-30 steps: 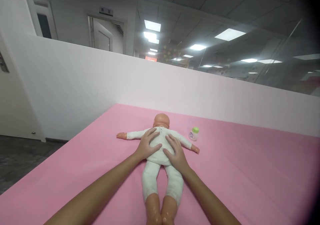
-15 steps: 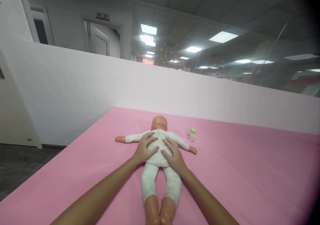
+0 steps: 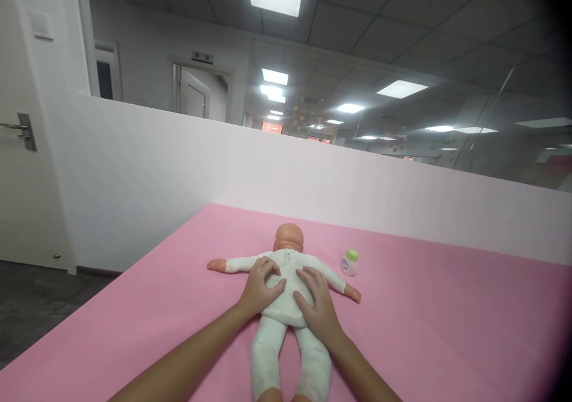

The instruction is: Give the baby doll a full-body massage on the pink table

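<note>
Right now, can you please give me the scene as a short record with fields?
Surface: pink mat
Main thing: baby doll in white suit, lying face down, arms spread
Left hand: left hand flat on the doll's back, fingers spread
Right hand: right hand flat on the doll's back, beside the left
Nearby: small bottle with green cap, upright, right of the doll, untouched
Behind: white partition wall

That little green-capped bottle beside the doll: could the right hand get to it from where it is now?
Probably yes. The right hand lies flat on the doll, holding nothing, and the bottle stands upright just beyond the doll's arm on the pink mat, with nothing between them.
</note>
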`<action>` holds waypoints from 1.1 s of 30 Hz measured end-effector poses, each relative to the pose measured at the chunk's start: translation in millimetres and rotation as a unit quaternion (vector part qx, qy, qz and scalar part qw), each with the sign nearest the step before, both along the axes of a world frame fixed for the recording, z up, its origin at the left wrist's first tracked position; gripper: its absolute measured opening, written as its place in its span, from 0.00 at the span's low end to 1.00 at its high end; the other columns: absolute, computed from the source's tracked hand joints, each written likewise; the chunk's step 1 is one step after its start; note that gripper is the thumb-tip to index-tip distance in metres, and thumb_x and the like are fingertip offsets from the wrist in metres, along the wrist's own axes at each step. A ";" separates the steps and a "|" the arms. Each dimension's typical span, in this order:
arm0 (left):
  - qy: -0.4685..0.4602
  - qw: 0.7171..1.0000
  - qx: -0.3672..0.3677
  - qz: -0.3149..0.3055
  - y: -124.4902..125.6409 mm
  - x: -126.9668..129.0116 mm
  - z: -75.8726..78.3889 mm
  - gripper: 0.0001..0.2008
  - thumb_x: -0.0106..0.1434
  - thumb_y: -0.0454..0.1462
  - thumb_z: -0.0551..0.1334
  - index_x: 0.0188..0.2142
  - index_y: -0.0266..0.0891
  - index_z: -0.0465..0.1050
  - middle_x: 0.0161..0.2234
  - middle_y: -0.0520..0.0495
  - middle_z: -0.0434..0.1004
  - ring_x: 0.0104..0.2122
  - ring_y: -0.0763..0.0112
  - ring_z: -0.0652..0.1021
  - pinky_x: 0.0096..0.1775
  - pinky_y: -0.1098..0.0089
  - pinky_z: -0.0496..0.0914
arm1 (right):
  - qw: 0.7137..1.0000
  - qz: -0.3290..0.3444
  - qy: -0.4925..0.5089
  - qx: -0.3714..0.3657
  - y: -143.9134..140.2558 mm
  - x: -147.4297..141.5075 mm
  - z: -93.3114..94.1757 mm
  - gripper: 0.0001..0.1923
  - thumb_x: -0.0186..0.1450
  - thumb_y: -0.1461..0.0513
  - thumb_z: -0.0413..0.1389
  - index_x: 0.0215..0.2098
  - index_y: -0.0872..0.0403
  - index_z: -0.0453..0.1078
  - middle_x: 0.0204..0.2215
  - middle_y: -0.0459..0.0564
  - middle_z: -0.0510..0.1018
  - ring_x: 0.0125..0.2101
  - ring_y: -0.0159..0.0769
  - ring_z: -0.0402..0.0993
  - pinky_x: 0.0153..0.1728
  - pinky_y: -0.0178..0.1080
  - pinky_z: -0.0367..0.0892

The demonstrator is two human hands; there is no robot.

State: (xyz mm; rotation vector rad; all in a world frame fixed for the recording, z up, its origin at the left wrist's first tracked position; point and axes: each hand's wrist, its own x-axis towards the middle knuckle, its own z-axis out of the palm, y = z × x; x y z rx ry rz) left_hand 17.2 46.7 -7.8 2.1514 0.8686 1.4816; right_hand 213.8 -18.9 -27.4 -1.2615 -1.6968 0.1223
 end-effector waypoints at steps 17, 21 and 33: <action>0.013 1.000 0.016 0.012 0.5 1.3 -1.9 0.17 0.61 0.36 0.67 0.50 0.47 0.77 0.55 0.43 0.70 0.58 0.55 0.72 0.62 0.49 0.67 | 1.000 0.001 0.018 0.002 -1.1 0.7 0.2 0.22 0.67 0.58 0.57 0.60 0.47 0.69 0.60 0.55 0.70 0.62 0.52 0.63 0.64 0.60 0.61; 0.039 0.999 0.005 0.007 2.1 1.3 -2.9 0.19 0.63 0.37 0.66 0.54 0.48 0.76 0.63 0.44 0.66 0.63 0.53 0.68 0.65 0.47 0.64 | 0.999 0.002 0.030 -0.029 4.0 4.6 -7.9 0.26 0.68 0.56 0.57 0.64 0.46 0.67 0.66 0.53 0.65 0.67 0.52 0.58 0.67 0.60 0.55; 0.037 0.999 0.015 0.019 -1.3 1.9 1.8 0.11 0.64 0.37 0.65 0.46 0.47 0.79 0.52 0.44 0.73 0.56 0.55 0.72 0.61 0.49 0.68 | 0.999 -0.016 0.028 -0.011 -6.9 -2.5 11.4 0.10 0.66 0.59 0.57 0.45 0.48 0.74 0.44 0.53 0.74 0.50 0.50 0.69 0.56 0.57 0.67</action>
